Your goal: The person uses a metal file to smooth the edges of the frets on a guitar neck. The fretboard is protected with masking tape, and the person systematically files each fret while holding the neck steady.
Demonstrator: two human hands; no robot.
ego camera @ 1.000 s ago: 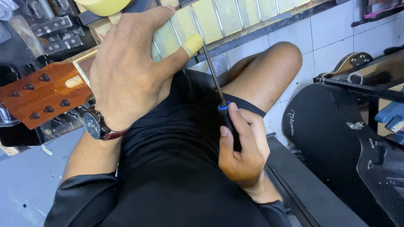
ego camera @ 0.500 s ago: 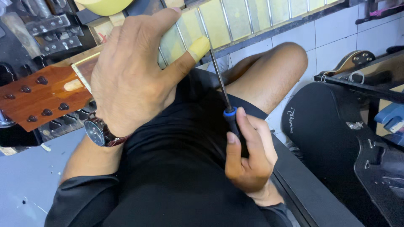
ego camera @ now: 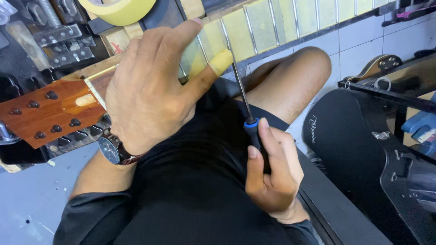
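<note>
Head view shows the guitar neck (ego camera: pixel 277 20) across your lap, frets taped in yellow, and everything sits relative to it. Your left hand (ego camera: pixel 150 95) has slid a little along the neck toward the headstock (ego camera: pixel 45 113), fingers spread flat over the tape, taped thumb (ego camera: pixel 218 63) touching the shaft. Your right hand (ego camera: pixel 272 172), below the neck, stays wrapped shut on the screwdriver (ego camera: pixel 247 115), whose tip has crept up under the neck edge, so it looks lined up.
</note>
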